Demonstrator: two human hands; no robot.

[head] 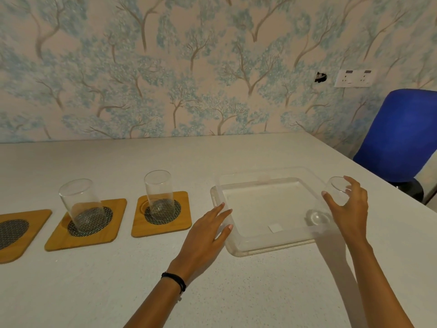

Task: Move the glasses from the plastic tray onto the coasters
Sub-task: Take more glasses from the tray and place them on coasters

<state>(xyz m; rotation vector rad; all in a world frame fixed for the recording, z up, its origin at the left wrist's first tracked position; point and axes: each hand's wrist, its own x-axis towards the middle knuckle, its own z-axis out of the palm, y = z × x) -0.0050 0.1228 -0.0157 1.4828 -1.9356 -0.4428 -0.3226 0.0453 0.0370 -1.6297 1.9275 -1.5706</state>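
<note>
A clear plastic tray [238, 242] lies on the white table, right of centre. One clear glass [334, 192] stands in the tray's right near corner, and my right hand [350, 209] is wrapped around its upper part. My left hand [205, 235] rests flat with fingers spread against the tray's left rim. Three wooden coasters with round mesh centres lie in a row to the left. The right coaster [183, 227] carries a glass [159, 195]. The middle coaster [56, 240] also bears a glass [81, 204]. The left coaster [14, 233], cut by the frame edge, has nothing on it.
The table meets a tree-patterned wall at the back. A blue chair [399, 136] stands past the table's right edge. A wall socket [354, 78] sits above it.
</note>
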